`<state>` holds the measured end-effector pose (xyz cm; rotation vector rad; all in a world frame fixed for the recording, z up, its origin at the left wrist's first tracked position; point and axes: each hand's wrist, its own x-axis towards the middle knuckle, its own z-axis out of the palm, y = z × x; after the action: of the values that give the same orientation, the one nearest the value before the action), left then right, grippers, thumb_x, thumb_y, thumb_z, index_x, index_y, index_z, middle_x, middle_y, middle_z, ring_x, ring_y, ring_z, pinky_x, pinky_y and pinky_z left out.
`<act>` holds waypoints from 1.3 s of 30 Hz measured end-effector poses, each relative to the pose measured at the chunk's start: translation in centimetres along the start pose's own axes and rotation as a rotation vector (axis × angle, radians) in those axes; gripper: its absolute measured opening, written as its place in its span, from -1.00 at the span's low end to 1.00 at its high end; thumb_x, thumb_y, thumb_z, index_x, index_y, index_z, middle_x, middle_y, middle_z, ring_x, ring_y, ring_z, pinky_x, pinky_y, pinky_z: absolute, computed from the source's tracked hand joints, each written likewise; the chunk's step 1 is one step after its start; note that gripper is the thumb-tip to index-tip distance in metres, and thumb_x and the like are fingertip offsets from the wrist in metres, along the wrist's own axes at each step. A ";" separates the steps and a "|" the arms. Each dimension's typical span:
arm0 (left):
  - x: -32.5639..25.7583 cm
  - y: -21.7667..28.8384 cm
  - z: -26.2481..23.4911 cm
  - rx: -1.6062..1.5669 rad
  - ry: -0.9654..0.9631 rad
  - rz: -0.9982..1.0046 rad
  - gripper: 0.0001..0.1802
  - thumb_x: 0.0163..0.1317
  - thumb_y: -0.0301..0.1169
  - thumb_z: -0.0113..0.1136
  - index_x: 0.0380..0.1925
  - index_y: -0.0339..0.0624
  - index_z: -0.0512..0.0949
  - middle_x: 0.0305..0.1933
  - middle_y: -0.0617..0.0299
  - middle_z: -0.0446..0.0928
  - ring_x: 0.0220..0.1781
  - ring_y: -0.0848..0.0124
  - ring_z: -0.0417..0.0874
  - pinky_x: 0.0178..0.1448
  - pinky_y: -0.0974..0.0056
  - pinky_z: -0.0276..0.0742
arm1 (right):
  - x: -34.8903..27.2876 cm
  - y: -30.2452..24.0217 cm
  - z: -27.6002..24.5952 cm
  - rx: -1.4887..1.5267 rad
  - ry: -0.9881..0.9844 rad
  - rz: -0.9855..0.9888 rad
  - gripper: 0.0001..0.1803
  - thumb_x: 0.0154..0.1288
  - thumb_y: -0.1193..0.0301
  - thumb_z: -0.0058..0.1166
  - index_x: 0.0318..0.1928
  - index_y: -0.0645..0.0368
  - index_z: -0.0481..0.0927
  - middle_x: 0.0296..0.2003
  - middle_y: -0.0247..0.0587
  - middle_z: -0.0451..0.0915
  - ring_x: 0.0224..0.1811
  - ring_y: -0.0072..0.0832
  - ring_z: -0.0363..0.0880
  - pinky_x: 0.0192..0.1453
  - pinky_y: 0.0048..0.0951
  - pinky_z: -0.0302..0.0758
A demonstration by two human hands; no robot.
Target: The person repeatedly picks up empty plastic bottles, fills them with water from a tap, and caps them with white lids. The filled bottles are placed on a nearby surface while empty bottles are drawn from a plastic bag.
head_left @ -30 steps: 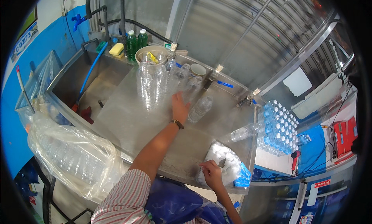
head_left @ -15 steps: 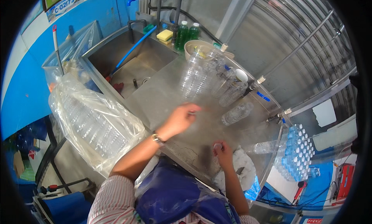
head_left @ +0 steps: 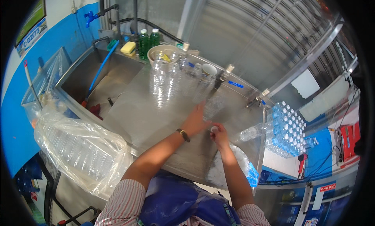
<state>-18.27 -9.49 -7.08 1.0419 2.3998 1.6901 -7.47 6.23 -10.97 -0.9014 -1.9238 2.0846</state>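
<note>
My left hand [head_left: 196, 120] reaches across the steel counter [head_left: 136, 120] and grips a clear, ribbed plastic bottle [head_left: 215, 106], its fingers partly hidden behind it. Close beside, my right hand [head_left: 220, 137] pinches a small white bottle cap [head_left: 213, 129] near the bottle's near end. Under my right forearm lies a plastic bag of white caps [head_left: 234, 165]. Several uncapped clear bottles [head_left: 164, 83] stand at the back of the counter. Another clear bottle [head_left: 250, 132] is near the right edge.
A sink [head_left: 113, 75] with a blue-handled brush [head_left: 102, 67] is at the left. A large bag of bottles [head_left: 82, 151] hangs at the counter's front left. Taps [head_left: 222, 75] line the back, beside a beige bowl [head_left: 153, 52]. Capped bottles [head_left: 288, 126] crowd together at the right.
My left hand has moved forward and right to the bottle and taken hold of it. My right hand has come up beside it with a cap. The view has swung to the right.
</note>
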 end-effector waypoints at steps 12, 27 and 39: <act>2.2 1.3 0.2 0.135 -0.226 -0.242 0.00 -0.13 -0.35 0.51 0.29 -0.37 0.14 0.03 -0.35 0.53 0.09 -0.23 0.57 0.11 -0.06 0.52 | 2.4 -1.7 -2.2 0.115 -0.108 0.089 -0.71 0.38 0.48 -0.04 0.07 0.21 0.52 -0.29 -0.32 0.52 -0.36 -0.53 0.57 -0.29 -0.52 0.57; -3.6 2.9 -1.5 0.089 -0.272 -0.105 -0.13 -0.09 -0.30 0.49 0.22 -0.25 0.24 0.09 -0.21 0.49 0.13 -0.16 0.54 0.15 -0.05 0.50 | 8.2 -4.5 2.0 0.374 -0.454 0.134 -0.70 0.41 0.42 0.07 0.10 0.23 0.51 -0.27 -0.20 0.59 -0.33 -0.50 0.57 -0.23 -0.48 0.56; -0.8 -0.7 -2.0 0.070 0.069 0.072 -0.15 0.06 -0.50 0.31 0.38 -0.27 0.17 0.32 -0.16 0.30 0.30 -0.07 0.39 0.25 0.04 0.45 | 5.4 -8.6 1.8 0.554 -0.531 0.163 -0.52 0.38 0.59 -0.05 0.30 0.24 0.38 -0.09 -0.08 0.57 -0.19 -0.42 0.58 -0.09 -0.50 0.56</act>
<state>-18.80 -11.69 -7.14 1.1102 2.5099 1.7027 -15.13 8.83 -4.54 -0.4164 -1.3249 2.9611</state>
